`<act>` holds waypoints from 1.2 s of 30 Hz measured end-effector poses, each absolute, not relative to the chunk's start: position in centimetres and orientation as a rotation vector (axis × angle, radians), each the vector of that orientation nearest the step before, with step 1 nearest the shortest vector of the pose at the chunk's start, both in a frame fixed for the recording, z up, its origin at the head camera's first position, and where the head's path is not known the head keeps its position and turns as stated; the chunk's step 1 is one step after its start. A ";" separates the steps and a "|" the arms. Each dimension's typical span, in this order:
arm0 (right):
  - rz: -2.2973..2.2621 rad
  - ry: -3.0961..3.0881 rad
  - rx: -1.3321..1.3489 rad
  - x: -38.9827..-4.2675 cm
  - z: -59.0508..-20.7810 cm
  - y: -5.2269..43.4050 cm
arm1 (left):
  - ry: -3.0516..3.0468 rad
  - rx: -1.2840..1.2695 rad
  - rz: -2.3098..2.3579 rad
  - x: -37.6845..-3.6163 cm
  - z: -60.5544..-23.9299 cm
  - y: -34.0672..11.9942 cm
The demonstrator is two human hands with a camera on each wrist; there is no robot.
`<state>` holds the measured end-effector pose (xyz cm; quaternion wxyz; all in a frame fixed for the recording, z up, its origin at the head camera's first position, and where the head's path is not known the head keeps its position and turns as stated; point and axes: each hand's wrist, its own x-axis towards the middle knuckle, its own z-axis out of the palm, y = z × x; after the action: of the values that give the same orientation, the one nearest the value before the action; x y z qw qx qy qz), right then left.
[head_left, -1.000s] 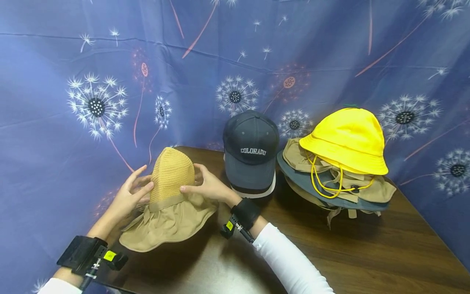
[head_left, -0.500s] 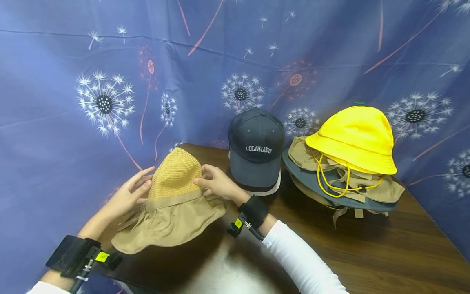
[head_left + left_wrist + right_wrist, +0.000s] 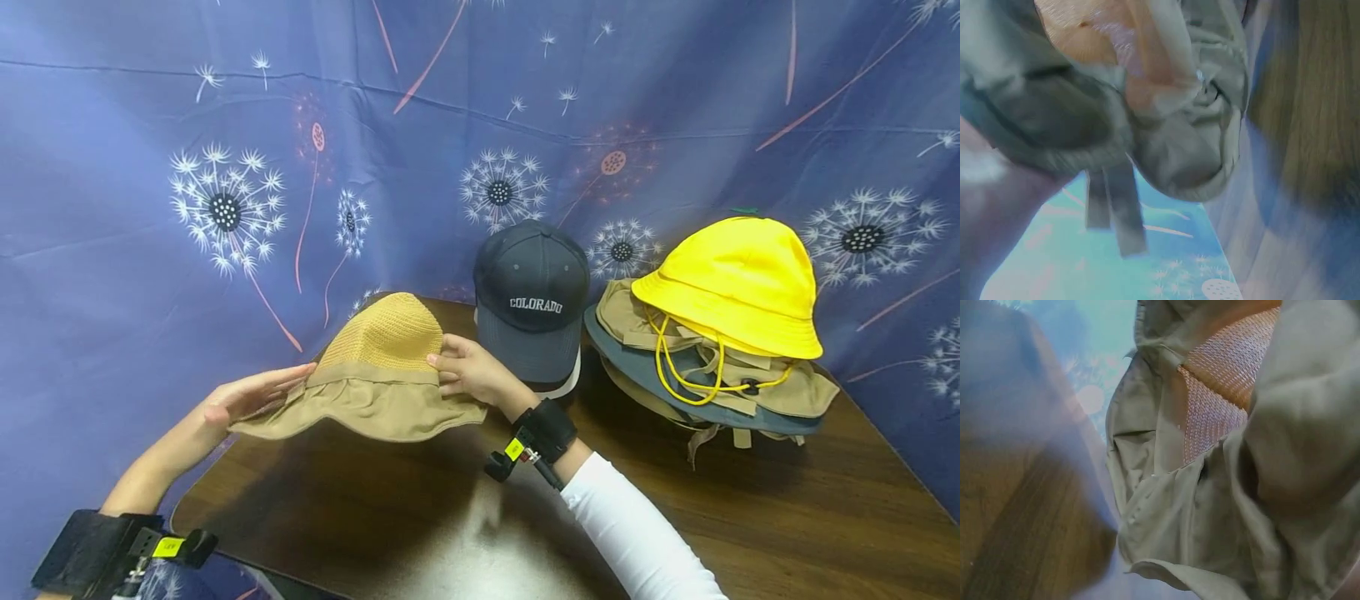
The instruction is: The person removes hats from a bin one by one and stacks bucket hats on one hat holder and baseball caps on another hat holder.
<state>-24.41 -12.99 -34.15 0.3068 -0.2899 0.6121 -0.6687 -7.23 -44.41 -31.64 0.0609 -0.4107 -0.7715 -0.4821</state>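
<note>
I see the sun hat (image 3: 375,379) held just above the left part of the desk (image 3: 750,517), between my two hands. Its crown is a woven, straw-coloured mesh, ringed by a tan band, and its wide tan cloth brim droops in soft waves; two flat tan straps (image 3: 1116,212) hang from its underside in the left wrist view. My left hand (image 3: 240,398) lies at the brim's left edge with fingers stretched out, released rather than clenched. My right hand (image 3: 471,373) grasps the hat at the band, fingers curled on the cloth. Just beside that hand stands a dark cap (image 3: 532,292) lettered COLORADO. Further right sits a pile of hats topped by a yellow bucket hat (image 3: 738,283) with a yellow cord. A blue dandelion-print cloth (image 3: 150,125) hangs behind.
</note>
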 end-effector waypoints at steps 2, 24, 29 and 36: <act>-1.791 1.543 -0.749 -24.6 -34.1 -12.6 | -2.284 -1.224 -1.463 -6.7 -31.6 -44.7; -1.949 1.355 -0.868 -24.9 -32.4 -8.8 | -2.127 -0.068 -0.954 -6.7 -26.2 -39.2; -1.970 1.319 -0.847 -25.0 -31.8 -8.6 | -2.131 0.010 -1.021 -6.9 -25.9 -39.3; -1.990 1.268 -0.813 -25.2 -31.6 -8.6 | -2.149 -0.001 -1.137 -7.0 -26.3 -39.7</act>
<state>-25.16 -8.57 -31.60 0.3173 -0.3090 0.4819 -0.7561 -7.02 -39.72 -26.28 0.3475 -0.0005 -0.8288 -0.4385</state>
